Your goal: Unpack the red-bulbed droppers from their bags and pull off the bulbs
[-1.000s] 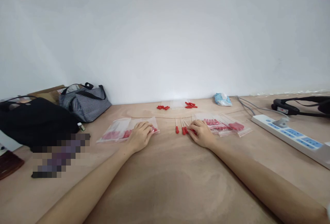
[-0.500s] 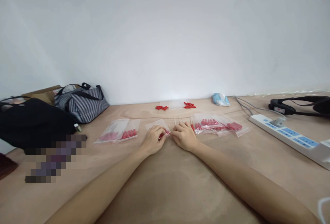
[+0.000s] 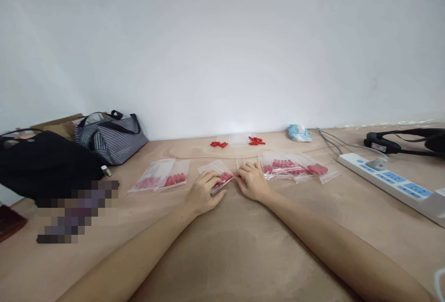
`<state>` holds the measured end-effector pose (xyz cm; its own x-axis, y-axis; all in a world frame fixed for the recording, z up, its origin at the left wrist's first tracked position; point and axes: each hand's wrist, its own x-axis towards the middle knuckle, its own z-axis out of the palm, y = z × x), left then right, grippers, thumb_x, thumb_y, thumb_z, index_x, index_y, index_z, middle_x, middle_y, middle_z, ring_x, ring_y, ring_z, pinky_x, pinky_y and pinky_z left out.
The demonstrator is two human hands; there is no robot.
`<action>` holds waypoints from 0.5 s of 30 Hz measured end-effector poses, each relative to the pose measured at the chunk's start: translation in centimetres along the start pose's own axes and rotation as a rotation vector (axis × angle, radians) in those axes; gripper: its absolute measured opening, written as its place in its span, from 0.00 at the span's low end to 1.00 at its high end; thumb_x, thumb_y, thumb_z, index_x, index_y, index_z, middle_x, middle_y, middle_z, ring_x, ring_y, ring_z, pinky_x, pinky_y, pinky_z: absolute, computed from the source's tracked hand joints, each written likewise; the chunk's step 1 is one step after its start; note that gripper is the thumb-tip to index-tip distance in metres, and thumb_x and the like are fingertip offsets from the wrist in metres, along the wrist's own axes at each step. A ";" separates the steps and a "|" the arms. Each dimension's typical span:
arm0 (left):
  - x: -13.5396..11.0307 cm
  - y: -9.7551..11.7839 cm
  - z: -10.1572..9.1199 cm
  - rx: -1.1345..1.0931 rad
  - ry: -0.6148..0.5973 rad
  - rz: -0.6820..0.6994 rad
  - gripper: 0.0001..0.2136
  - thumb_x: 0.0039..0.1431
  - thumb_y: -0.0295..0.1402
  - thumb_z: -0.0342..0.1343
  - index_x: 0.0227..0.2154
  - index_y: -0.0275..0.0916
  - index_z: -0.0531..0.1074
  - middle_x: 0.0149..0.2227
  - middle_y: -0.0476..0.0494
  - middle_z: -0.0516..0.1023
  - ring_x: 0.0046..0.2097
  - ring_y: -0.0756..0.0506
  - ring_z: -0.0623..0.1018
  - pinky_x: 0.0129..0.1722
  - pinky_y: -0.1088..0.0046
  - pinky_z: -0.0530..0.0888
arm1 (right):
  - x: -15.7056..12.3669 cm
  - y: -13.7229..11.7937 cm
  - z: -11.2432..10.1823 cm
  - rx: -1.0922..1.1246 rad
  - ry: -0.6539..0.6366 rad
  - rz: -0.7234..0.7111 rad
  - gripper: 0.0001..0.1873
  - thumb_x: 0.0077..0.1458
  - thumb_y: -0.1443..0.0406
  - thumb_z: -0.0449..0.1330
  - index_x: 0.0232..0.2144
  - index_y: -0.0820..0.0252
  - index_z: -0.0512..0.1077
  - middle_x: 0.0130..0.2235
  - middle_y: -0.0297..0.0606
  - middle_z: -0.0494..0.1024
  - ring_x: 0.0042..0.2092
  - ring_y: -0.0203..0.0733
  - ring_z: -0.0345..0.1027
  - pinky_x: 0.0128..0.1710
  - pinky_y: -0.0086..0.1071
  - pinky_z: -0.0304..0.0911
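My left hand has its thumb and fingers closed on the left edge of a small clear zip bag holding several red-ended pieces. To the right of that bag, my right hand rests with curled fingers over thin white sticks. A bit of red shows at its fingertips, but what they grip is hidden. Close beside the right hand lie overlapping filled bags with red pieces inside. Left of my left hand are more filled bags.
Loose red-ended sticks lie in two groups, left and right, near the wall. A blue-and-white tissue pack, a power strip and a black strapped device are right. A striped bag and black bag stand left.
My left hand has drawn slightly left and down and its fingers have spread off the bag's middle, so more red pieces show. My right hand has shifted only slightly.
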<state>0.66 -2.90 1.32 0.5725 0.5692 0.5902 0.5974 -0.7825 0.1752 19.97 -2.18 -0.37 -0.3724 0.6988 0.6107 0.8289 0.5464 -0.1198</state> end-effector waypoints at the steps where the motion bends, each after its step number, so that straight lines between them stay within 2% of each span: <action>1: 0.0 0.0 0.1 -0.011 0.014 0.008 0.04 0.52 0.30 0.51 0.30 0.39 0.70 0.37 0.43 0.73 0.43 0.45 0.70 0.45 0.65 0.67 | 0.0 0.0 0.0 0.003 -0.002 0.002 0.06 0.53 0.66 0.52 0.27 0.59 0.68 0.30 0.36 0.72 0.36 0.38 0.59 0.35 0.35 0.43; 4: 0.1 -0.1 0.4 -0.061 0.029 -0.011 0.08 0.55 0.27 0.48 0.28 0.39 0.72 0.36 0.44 0.74 0.42 0.46 0.71 0.44 0.66 0.68 | 0.0 0.1 0.0 0.023 -0.007 -0.001 0.06 0.53 0.66 0.52 0.28 0.59 0.68 0.30 0.35 0.72 0.36 0.39 0.59 0.35 0.35 0.44; 9: 0.3 -0.4 0.5 -0.130 -0.005 -0.243 0.06 0.50 0.29 0.53 0.23 0.40 0.74 0.38 0.45 0.75 0.41 0.45 0.72 0.43 0.64 0.69 | -0.1 0.2 0.1 0.102 0.007 -0.063 0.06 0.50 0.68 0.54 0.33 0.58 0.68 0.34 0.36 0.71 0.38 0.39 0.58 0.37 0.34 0.47; 15: 0.3 -0.9 0.7 -0.243 -0.039 -0.443 0.03 0.45 0.30 0.57 0.21 0.40 0.75 0.40 0.45 0.74 0.41 0.43 0.73 0.39 0.65 0.72 | -0.1 0.2 0.2 0.164 0.007 -0.173 0.06 0.51 0.68 0.53 0.29 0.57 0.70 0.34 0.36 0.70 0.37 0.38 0.58 0.37 0.33 0.49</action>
<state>0.68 -1.84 0.80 0.3171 0.8652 0.3884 0.6425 -0.4972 0.5831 20.07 -2.09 -0.59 -0.4997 0.5852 0.6386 0.6738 0.7259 -0.1380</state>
